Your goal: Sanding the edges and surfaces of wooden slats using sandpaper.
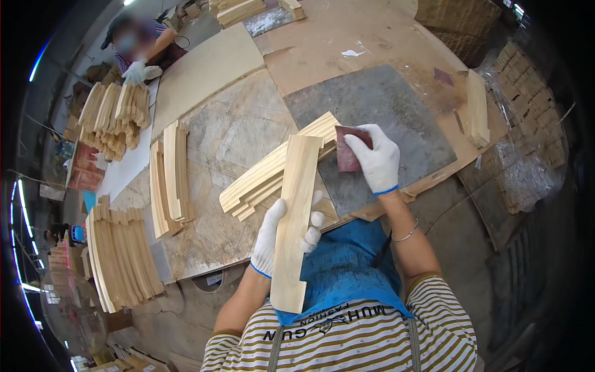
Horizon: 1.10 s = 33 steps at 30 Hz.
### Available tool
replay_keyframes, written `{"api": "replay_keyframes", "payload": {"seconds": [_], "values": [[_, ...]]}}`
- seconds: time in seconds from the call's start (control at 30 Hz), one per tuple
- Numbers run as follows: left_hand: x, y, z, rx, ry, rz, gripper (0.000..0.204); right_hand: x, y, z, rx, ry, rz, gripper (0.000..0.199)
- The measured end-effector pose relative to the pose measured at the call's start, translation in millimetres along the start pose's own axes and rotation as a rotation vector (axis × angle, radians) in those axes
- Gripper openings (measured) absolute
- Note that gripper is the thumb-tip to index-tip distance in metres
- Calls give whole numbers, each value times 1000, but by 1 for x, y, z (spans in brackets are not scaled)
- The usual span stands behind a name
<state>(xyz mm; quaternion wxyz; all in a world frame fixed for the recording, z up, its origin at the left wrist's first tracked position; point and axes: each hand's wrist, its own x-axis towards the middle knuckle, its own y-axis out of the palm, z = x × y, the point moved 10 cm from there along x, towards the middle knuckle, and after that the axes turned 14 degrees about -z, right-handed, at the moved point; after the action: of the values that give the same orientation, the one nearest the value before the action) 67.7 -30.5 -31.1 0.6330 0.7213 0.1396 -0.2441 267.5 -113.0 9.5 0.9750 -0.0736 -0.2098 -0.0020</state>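
Note:
My left hand (pixel 270 234), in a white knit glove, is closed round the lower half of a pale, slightly curved wooden slat (pixel 292 217) with notched ends. The slat is held up at a slant in front of my blue apron (pixel 347 260). My right hand (pixel 379 156), gloved too, pinches a folded dark red sheet of sandpaper (pixel 349 159) between thumb and fingers. The sandpaper is just right of the slat's upper end, apart from it. Behind the held slat, a stack of similar slats (pixel 254 186) lies slantwise across the worktable (pixel 217 235).
More slats (pixel 167 180) stand at the table's left, with a larger stack (pixel 124 257) beyond the edge. A dark grey sheet (pixel 396 105) covers the right part; another slat bundle (pixel 476 108) lies at the right edge. A gloved co-worker (pixel 139 46) is at the far left, by piled slats (pixel 114 118).

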Motion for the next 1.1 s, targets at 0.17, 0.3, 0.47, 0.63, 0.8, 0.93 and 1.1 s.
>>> {"api": "replay_keyframes", "payload": {"seconds": [0.17, 0.3, 0.47, 0.63, 0.8, 0.93, 1.1], "values": [[0, -8, 5, 56, 54, -72, 68, -12, 16, 43, -114, -372, -41, 12], [1, -12, 4, 94, 83, -85, 70, -47, 31, 25, -207, -504, 54, 10], [-1, -14, 5, 111, 92, -92, 69, -73, 36, -13, -337, -200, 382, 15], [1, -15, 4, 98, 81, -84, 67, -43, 50, -4, -386, -203, 347, 19], [0, -36, 4, 85, 96, -242, 55, -15, 40, 9, -122, -107, 202, 21], [-8, -38, 0, 143, 121, -227, 49, -2, 23, 23, -105, -24, 145, 21], [-5, -31, 7, 104, 69, -240, 50, -47, 42, -12, -454, -108, 370, 23]]}}
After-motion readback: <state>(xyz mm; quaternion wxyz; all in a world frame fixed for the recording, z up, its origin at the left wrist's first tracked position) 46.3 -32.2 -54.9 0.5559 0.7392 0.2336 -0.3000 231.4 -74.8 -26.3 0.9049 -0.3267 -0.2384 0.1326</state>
